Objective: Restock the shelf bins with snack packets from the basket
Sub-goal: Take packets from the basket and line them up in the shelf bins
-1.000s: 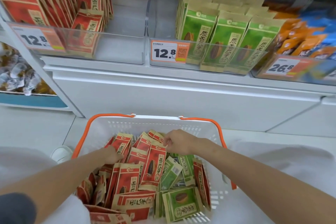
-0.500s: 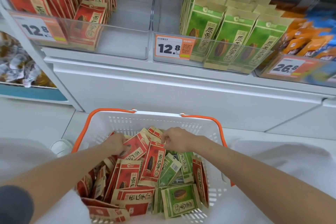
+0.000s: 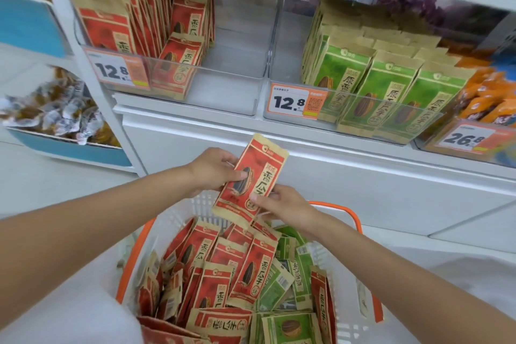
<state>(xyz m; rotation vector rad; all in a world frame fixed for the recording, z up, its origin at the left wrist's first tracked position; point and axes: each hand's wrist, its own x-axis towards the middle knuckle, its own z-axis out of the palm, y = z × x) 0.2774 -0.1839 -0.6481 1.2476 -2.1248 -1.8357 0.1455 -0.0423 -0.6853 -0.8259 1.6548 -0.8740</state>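
Here, both hands pinch one red packet [image 3: 251, 179] above the basket [image 3: 350, 268]: left hand [image 3: 213, 170] at its side, right hand [image 3: 284, 205] at its lower edge.

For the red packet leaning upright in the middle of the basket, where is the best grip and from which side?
Probably pinch the red packet by its flat sealed top edge, coming from above. It leans nearly upright among its neighbours in the basket, so that edge stands free while its sides and bottom are wedged in.
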